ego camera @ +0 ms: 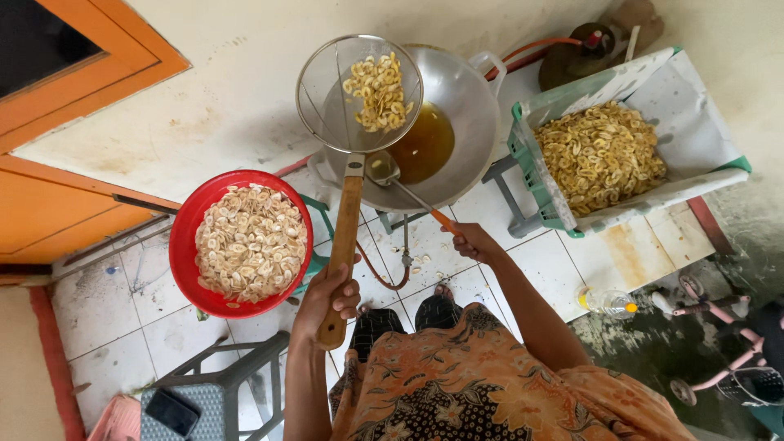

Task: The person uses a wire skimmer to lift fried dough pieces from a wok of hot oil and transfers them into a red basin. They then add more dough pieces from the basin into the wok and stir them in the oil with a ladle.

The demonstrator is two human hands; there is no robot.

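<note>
My left hand (327, 296) grips the wooden handle of a round wire-mesh skimmer (359, 91), held above a large metal wok (461, 90). A small heap of fried yellow chips (377, 91) lies in the mesh. Brown oil (425, 145) pools in the wok's bottom. My right hand (474, 242) holds the orange-tipped handle of a metal spatula (392, 173) whose blade rests at the wok's near edge.
A red basin (184, 245) of pale raw slices sits left on a green stool. A paper-lined green crate (523, 147) of fried chips stands right. A gas cylinder (584, 49) with an orange hose is behind. A phone (171, 411) on a grey stool, a bottle (608, 302), a pink tricycle (719, 343).
</note>
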